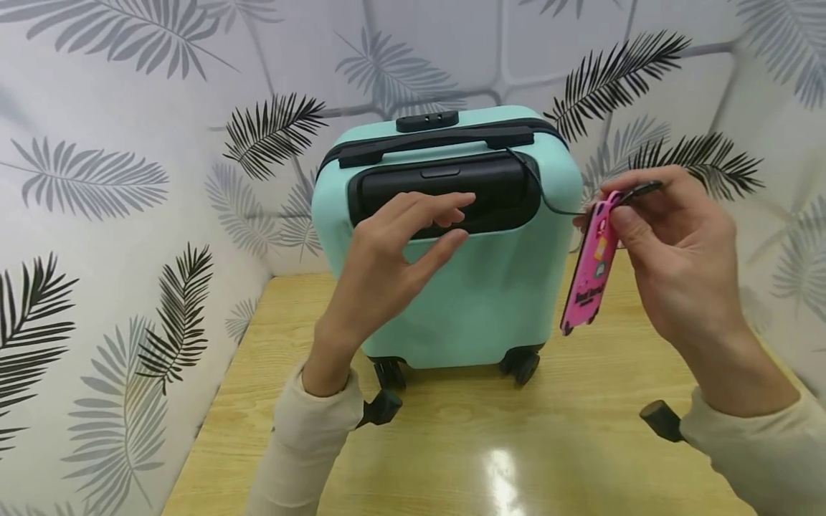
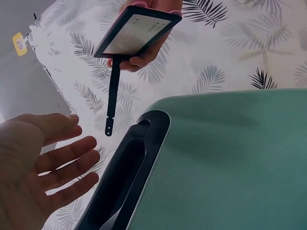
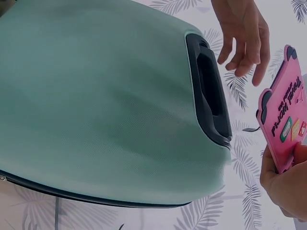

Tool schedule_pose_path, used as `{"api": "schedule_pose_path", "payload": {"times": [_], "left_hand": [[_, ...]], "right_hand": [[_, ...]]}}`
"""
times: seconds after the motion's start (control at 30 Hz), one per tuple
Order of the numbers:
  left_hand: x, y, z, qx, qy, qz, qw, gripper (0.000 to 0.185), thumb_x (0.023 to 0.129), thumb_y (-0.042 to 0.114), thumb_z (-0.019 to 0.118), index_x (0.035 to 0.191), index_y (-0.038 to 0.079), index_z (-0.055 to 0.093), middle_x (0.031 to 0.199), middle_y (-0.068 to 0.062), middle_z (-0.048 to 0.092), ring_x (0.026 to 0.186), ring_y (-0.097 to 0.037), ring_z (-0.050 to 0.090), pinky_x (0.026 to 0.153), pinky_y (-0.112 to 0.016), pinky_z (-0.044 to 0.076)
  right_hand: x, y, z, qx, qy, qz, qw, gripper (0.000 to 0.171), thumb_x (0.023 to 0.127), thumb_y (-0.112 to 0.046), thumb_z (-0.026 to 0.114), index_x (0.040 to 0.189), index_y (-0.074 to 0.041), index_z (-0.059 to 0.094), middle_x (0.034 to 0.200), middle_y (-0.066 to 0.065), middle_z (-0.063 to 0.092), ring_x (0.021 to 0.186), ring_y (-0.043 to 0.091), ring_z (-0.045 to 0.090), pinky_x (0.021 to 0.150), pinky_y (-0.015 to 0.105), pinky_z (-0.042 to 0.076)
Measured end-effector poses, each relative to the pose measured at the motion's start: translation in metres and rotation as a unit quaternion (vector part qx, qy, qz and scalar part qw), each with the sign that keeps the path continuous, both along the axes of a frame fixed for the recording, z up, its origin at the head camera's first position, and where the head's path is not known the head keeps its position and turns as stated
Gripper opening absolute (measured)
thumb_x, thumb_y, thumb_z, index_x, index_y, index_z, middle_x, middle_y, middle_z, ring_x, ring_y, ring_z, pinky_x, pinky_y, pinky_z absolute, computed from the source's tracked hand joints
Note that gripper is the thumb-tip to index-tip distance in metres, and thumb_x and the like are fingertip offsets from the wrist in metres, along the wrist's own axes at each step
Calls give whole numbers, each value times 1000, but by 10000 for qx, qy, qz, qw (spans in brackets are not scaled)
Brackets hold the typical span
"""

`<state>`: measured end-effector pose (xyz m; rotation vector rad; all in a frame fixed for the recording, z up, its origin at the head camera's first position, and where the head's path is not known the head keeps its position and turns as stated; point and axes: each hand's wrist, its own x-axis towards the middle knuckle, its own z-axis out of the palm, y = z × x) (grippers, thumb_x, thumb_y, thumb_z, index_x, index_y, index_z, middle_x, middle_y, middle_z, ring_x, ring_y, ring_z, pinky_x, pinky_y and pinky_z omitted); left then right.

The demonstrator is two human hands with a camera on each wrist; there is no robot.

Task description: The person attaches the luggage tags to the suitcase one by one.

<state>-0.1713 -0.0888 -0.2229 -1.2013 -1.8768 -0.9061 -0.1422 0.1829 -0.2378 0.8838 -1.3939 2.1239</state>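
A pink luggage tag (image 1: 590, 269) with printed patches and dark corners hangs tilted from my right hand (image 1: 690, 258), its top end pinched between thumb and fingers. The tag's back, in the left wrist view, holds a white card (image 2: 136, 32) in a black frame. From it a thin black strap (image 2: 112, 91) hangs with a holed free end. In the head view this strap overlaps the suitcase handle (image 1: 445, 140). My left hand (image 1: 393, 251) is held in front of the handle recess, fingers relaxed and parted from the thumb, holding nothing.
A mint-green suitcase (image 1: 477, 301) stands upright on its wheels on a wooden table (image 1: 452, 444). A black combination lock (image 1: 427, 121) sits on its top. Leaf-patterned covering (image 1: 97, 179) encloses the table at the back and sides.
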Motion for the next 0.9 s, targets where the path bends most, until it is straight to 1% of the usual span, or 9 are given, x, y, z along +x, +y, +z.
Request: {"api": "schedule_pose_path", "payload": {"times": [0.1,0.17,0.3,0.43,0.57,0.73,0.8,0.83,0.9], "left_hand": [[-1,1,3,25,92,66,9999,29,91,12,69,119,6,68,98,-4,68,96,-12,60,87,-26,48],[-3,2,5,53,143,94,9998,28,91,11,69,118,6,68,98,-4,68,95,-13,60,86,-26,48],[-6,3,10,58,173,219,9996,29,92,13,68,120,7,67,98,-4,68,92,-13,61,84,-25,47],[-7,6,13,43,124,282,9995,31,93,16,67,122,8,67,98,-3,68,91,-12,60,81,-26,47],[-7,8,17,30,150,315,9994,29,93,17,67,121,8,68,98,-4,68,89,-14,60,77,-25,48],[-9,8,23,-30,285,499,9983,27,94,16,66,119,9,69,96,-4,68,88,-14,59,77,-24,46],[-10,8,25,-67,259,560,9981,27,94,16,66,119,10,70,96,-3,68,89,-14,59,77,-25,45],[-10,7,25,-92,225,588,9980,27,94,16,65,120,10,70,96,-3,68,91,-14,58,78,-26,44],[-11,7,25,-139,140,639,9978,27,94,17,65,120,11,70,97,-3,68,92,-14,58,78,-27,44]], "right_hand": [[-2,-4,4,-24,-22,52,10000,23,90,20,47,113,23,48,100,26,61,86,35,69,73,31,58],[-4,-6,5,-51,-49,87,9999,22,90,20,48,112,22,50,99,25,61,86,35,69,69,29,57],[-5,-11,6,33,-137,69,9999,22,91,17,50,113,21,51,99,25,60,87,35,69,70,28,58],[-6,-16,8,206,-214,51,9995,24,92,13,51,115,19,50,101,24,60,89,34,67,79,31,58],[-7,-21,12,283,-219,131,9993,24,93,11,52,116,18,50,101,24,60,90,34,66,83,33,57],[-9,-28,15,265,-268,374,9986,23,93,12,51,116,15,53,103,23,60,90,34,67,75,28,57],[-10,-30,16,259,-319,489,9980,23,93,12,50,116,13,54,103,21,60,92,34,67,71,26,56],[-11,-30,17,314,-321,461,9979,23,94,11,50,116,12,55,103,20,60,93,34,66,70,26,56],[-11,-31,18,379,-344,435,9977,22,95,9,51,116,10,55,104,19,60,95,33,66,72,26,56]]}}
